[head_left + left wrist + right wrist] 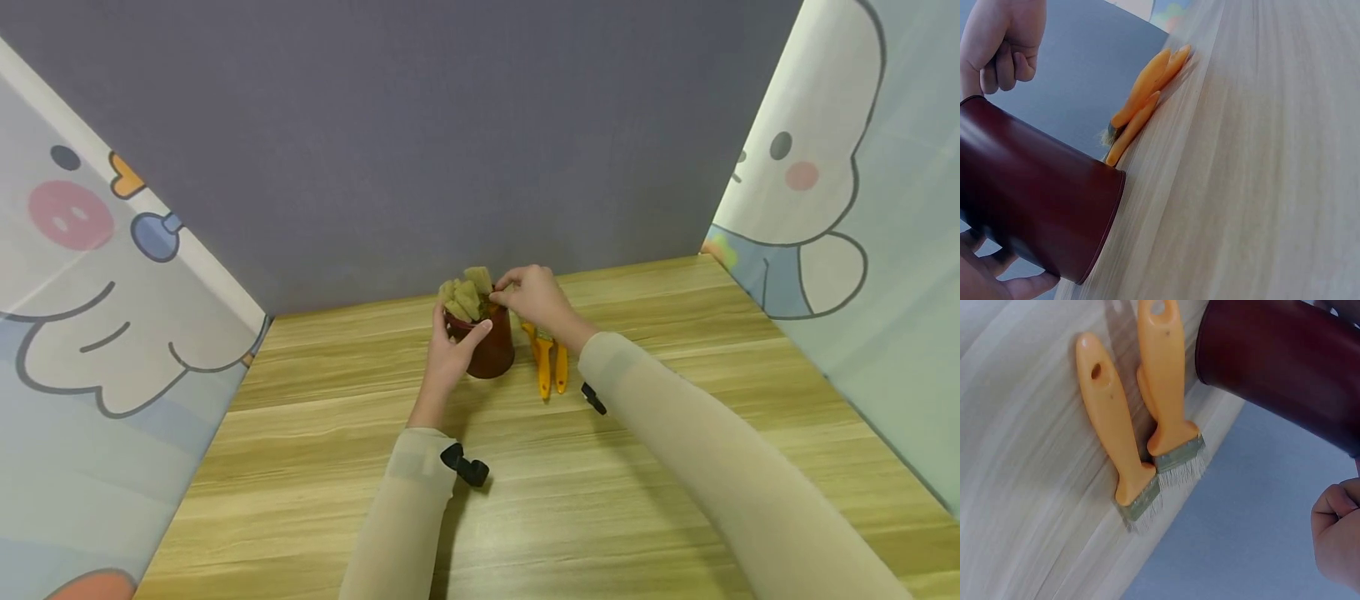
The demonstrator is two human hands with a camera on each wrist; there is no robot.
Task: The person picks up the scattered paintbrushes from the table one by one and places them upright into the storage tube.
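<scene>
A dark red cylindrical container (491,354) stands upright near the back of the table, with several paintbrushes (463,300) in it, pale bristles up. My left hand (447,354) grips its left side, thumb by the front rim; fingers also show against its wall (1035,181) in the left wrist view. At the right rim, my right hand (536,296) has its fingers curled and pinches beside the raised paintbrush (477,279); the contact itself is partly hidden. Orange-handled paintbrushes (1110,412) lie right of the container, one partly under another.
The wood-grain table (337,467) meets a grey panel (412,150) just behind the container. Cartoon-printed curtains (75,275) hang on both sides. A dark strap piece (465,465) sits at the left wrist.
</scene>
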